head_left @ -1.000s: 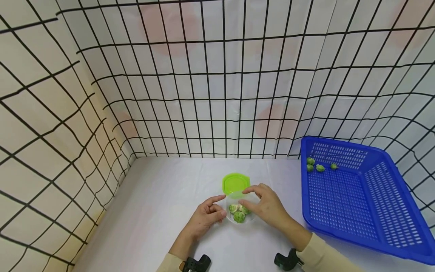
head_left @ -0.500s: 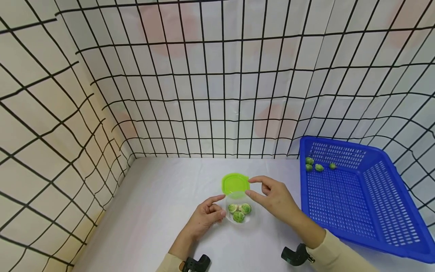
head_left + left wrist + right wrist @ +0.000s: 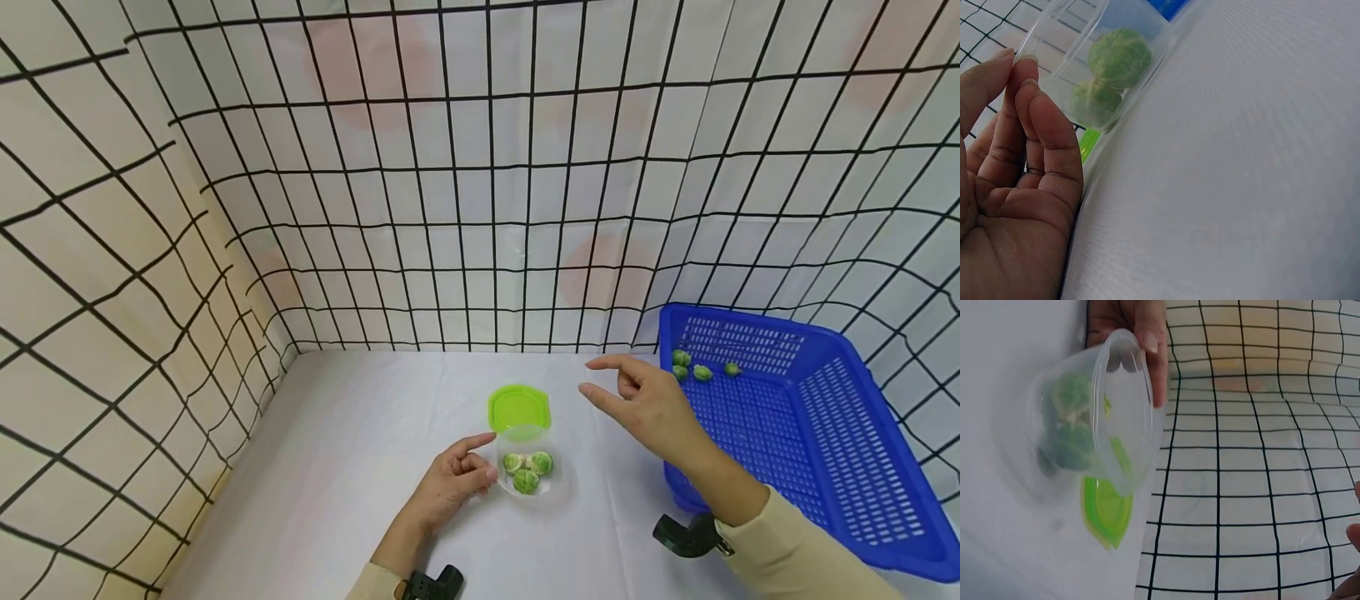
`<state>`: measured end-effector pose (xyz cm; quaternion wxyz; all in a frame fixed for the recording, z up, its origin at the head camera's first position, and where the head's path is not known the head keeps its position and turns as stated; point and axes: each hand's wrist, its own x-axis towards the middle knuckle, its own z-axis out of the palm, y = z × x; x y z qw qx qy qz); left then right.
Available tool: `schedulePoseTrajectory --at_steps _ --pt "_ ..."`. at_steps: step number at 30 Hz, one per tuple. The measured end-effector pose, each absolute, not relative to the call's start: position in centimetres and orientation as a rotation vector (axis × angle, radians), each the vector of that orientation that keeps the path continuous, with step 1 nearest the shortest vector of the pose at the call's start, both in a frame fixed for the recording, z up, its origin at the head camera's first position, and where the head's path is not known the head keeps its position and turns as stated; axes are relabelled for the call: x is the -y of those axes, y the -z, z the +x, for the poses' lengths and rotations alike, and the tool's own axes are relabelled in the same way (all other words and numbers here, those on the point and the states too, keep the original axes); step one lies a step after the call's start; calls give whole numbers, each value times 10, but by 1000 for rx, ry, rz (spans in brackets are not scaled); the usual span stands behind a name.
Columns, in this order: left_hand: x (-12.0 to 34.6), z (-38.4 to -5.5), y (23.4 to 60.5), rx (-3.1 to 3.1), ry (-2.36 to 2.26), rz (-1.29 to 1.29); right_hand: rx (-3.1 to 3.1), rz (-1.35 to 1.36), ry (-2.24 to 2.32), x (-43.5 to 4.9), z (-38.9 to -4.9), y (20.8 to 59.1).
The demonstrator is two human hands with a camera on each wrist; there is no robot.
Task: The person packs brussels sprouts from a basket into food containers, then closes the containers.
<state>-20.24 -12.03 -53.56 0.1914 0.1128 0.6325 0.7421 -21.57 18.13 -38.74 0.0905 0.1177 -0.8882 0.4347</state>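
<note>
A clear round plastic container (image 3: 527,487) with several Brussels sprouts (image 3: 527,481) in it stands on the white table. My left hand (image 3: 452,481) holds its left rim between thumb and fingers; in the left wrist view the fingertips (image 3: 1027,60) meet at the container wall (image 3: 1060,50). Just behind the container lies a bright green lid (image 3: 519,407). My right hand (image 3: 651,410) is raised between the container and a blue basket, thumb and index finger spread apart with nothing between them. At the right wrist view's edge only a bit of that hand shows.
The blue plastic basket (image 3: 795,525) stands on the right side of the table, with several more Brussels sprouts (image 3: 702,372) in its far left corner. Black grid netting (image 3: 491,225) over white sheeting rises behind the table and on both sides.
My right hand has left the container and moved right and away toward the blue basket, thumb and index finger spreading wider. The left hand has stayed at the container's rim.
</note>
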Motion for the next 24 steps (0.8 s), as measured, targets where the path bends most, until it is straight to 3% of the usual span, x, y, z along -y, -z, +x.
schedulePoseTrajectory --at_steps 24 --pt "120 -201 536 -1769 -2101 353 2684 148 -1195 -260 -255 378"
